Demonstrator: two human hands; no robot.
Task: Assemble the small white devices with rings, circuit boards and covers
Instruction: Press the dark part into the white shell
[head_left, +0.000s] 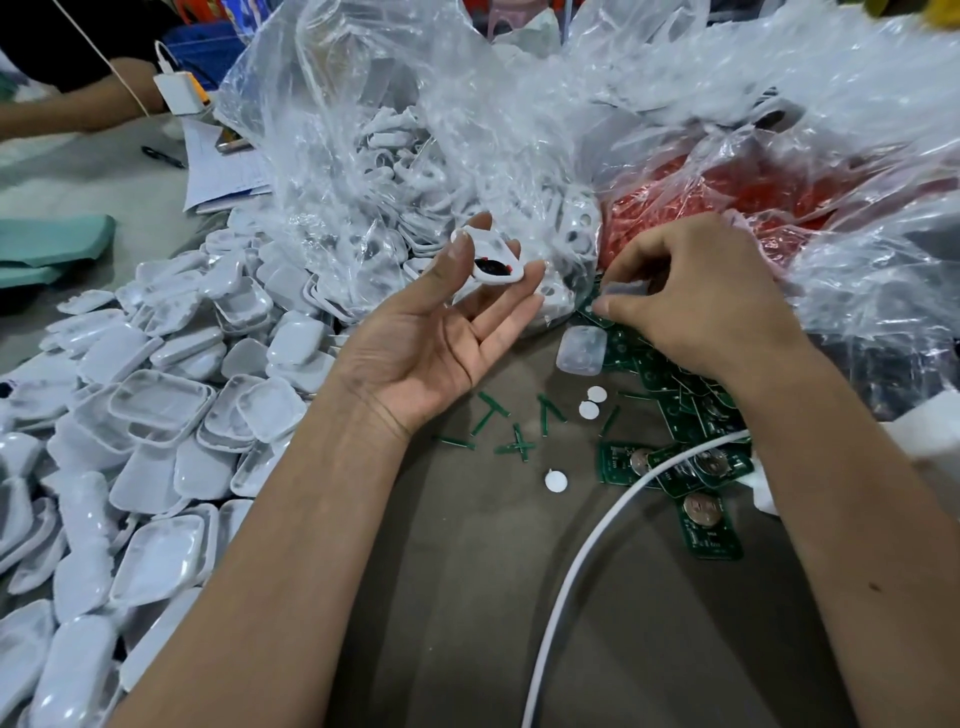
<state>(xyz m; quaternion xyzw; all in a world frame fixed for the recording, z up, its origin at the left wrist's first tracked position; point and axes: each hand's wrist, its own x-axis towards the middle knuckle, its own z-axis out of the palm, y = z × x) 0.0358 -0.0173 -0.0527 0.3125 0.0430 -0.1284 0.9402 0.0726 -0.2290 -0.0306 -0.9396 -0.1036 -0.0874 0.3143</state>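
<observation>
My left hand (441, 332) is raised palm up and pinches a small white device shell (493, 257) between thumb and fingertips; a black and red part sits inside the shell. My right hand (696, 296) hovers palm down over the pile of green circuit boards (691, 467) with curled fingers, pinching a small pale piece (623, 288) at the fingertips. A translucent white cover (582, 349) lies on the table between the hands. Several white covers (156, 410) are heaped on the left.
Clear plastic bags (395, 171) of white shells and a bag of red parts (691, 197) stand behind the hands. A white cable (571, 566) curves across the grey table. Green strips (519, 421) and white discs (556, 480) lie scattered. Another person's arm (78, 104) is at far left.
</observation>
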